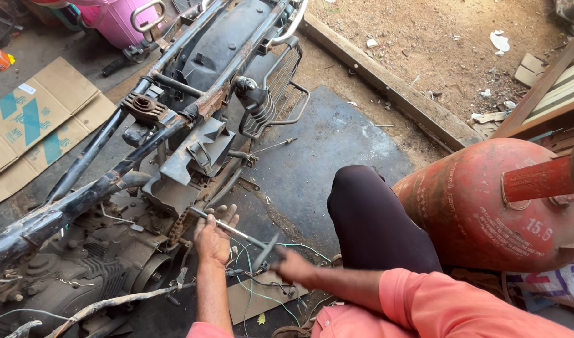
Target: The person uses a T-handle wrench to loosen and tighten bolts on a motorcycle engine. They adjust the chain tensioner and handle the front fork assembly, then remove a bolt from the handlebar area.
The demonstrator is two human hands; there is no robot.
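A: Item: long metal rod (227,228), beside the stripped frame (111,181), on the black mat's (337,144) left edge.
B: Your left hand (213,239) grips it; right hand (293,268), blurred, clasps a tool. Keep the rod steady.

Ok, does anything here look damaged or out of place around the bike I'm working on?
Yes. The motorcycle frame is stripped bare, its tubes rusty and grimy. Loose wires trail over the floor below your left hand, which holds a metal rod. A red gas cylinder lies tipped on its side.
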